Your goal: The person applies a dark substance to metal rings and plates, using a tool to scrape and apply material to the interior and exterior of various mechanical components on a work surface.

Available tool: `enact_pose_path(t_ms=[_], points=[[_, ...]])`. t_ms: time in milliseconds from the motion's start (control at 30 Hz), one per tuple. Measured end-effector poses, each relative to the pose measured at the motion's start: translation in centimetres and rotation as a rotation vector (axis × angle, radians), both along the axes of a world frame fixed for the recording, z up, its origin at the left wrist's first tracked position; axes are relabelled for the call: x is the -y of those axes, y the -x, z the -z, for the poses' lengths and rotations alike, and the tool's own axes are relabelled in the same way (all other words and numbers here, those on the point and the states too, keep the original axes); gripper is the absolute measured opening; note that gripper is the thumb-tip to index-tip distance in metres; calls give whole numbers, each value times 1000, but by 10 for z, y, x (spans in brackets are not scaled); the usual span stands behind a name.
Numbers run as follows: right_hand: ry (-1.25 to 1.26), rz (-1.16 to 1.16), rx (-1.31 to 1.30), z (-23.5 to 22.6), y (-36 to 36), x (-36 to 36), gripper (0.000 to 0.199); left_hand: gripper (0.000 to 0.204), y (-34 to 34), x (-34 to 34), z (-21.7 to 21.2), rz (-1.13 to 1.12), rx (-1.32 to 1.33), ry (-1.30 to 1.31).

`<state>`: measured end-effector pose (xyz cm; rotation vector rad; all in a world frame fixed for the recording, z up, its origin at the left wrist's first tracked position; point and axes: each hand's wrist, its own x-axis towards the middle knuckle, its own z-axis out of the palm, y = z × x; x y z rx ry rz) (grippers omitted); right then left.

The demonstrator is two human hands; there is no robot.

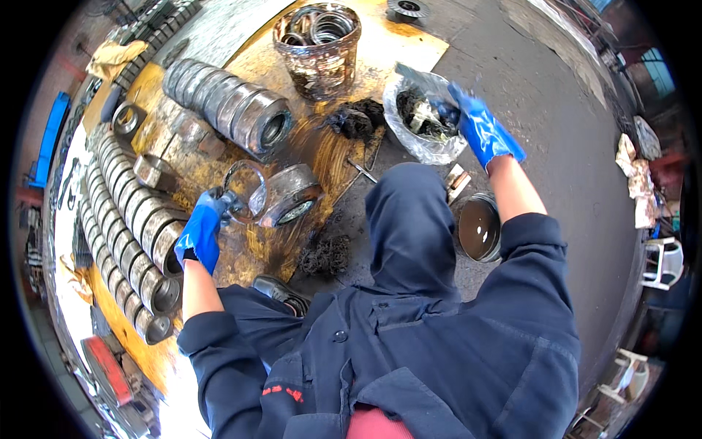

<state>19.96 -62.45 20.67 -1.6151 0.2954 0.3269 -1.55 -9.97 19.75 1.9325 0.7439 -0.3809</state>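
My left hand (202, 233), in a blue rubber glove, is closed on a thin, shiny metal ring (228, 180) held upright. Right behind the ring, a thick greasy metal collar (296, 189) lies on its side on the oil-stained board. At the right, my right hand (484, 132), in a matching glove, reaches over the rim of a tub lined with clear plastic (411, 148). Dark grease and a pale smeared lump (424, 117) fill the tub. The right fingers are blurred and partly hidden at the tub's edge, so their grip is unclear.
A grimy bucket (316, 77) of metal rings stands at the far side. Long rows of metal collars (150, 219) and a thicker stack (219, 102) lie leftward. Beside my right knee sits a pan of brown liquid (479, 228). Black greasy clumps (325, 256) lie near my shoe.
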Motion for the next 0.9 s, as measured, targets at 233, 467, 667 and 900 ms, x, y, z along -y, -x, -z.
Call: enact_pose_path(t_ms=[233, 467, 667, 900], points=[[-765, 663, -453, 188, 42, 75, 37, 21, 0, 8, -14, 26, 8, 29], [-936, 742, -438, 213, 95, 120, 40, 13, 8, -14, 19, -90, 45, 234], [223, 297, 85, 83, 107, 49, 28, 17, 30, -47, 29, -174, 64, 371], [124, -618, 403, -60, 93, -146, 24, 23, 15, -54, 36, -177, -24, 435]])
